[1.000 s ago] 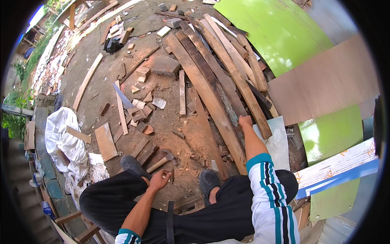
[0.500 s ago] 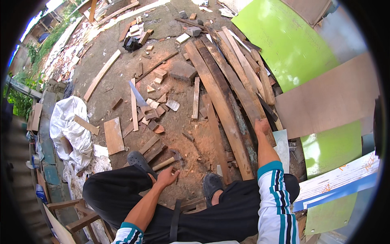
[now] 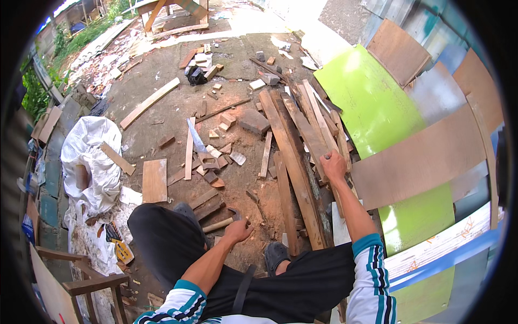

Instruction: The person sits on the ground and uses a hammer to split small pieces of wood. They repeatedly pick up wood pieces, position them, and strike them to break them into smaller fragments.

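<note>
My right hand (image 3: 334,166) is closed around the near end of a long wooden plank (image 3: 306,129), which stretches away over a pile of other boards. Just left of it lies a thick brown beam (image 3: 288,162). My left hand (image 3: 238,231) hangs low between my knees with its fingers curled in, and nothing shows in them. Beside that hand, on the ground, is a hammer (image 3: 218,225) with a wooden handle; its head is partly hidden. Sawdust (image 3: 264,208) covers the ground in front of my shoes.
A handsaw (image 3: 199,143) lies among wood offcuts ahead. To the left are a white sack (image 3: 89,162) and a wooden frame (image 3: 94,283). Green panels (image 3: 372,102) and a brown sheet (image 3: 421,156) lie on the right. A grey block (image 3: 253,122) sits near the beams.
The view has tilted up and shifted. My right hand and the plank's near end have moved left, nearer the thick beam. My left hand's fingers are more curled.
</note>
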Action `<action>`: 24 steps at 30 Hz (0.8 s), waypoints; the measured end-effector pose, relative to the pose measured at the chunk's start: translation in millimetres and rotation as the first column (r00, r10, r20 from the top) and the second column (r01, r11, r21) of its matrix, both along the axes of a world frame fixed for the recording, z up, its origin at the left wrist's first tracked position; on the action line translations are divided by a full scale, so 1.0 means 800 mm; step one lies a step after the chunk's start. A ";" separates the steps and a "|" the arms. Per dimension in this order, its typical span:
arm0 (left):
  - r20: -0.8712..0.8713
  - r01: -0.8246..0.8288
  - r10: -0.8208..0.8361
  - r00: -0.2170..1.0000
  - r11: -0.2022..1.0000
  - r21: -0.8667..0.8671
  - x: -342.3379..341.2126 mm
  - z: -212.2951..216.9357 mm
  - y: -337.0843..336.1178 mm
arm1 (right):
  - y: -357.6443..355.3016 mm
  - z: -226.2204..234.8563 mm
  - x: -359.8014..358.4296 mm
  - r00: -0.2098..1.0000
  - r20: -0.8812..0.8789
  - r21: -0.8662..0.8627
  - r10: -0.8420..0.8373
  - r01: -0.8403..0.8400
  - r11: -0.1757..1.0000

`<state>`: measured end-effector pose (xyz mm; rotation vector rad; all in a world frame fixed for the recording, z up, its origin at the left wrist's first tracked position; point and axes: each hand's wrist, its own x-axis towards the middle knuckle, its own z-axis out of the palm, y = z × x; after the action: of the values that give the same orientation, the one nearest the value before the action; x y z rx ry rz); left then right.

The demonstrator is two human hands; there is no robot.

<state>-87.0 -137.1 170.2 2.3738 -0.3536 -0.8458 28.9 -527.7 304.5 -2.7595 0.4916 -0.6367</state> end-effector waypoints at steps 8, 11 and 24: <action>-0.019 -0.312 0.332 0.943 0.863 -0.398 0.039 0.028 -0.037 | 0.090 0.141 -0.065 0.999 0.027 0.194 -0.034 0.028 0.981; -0.402 -0.531 0.351 0.846 0.633 -0.564 0.054 0.070 -0.070 | 0.110 0.164 -0.141 0.995 0.057 0.327 -0.085 0.062 0.943; -0.920 -0.926 -0.119 0.374 -0.097 -0.365 0.077 0.107 -0.111 | 0.225 0.170 -0.319 0.974 0.023 0.514 0.224 -0.204 0.833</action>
<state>-25.2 -226.3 255.5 0.4287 0.3862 -0.7025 -226.4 -347.8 440.8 -2.2708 0.2954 -0.3340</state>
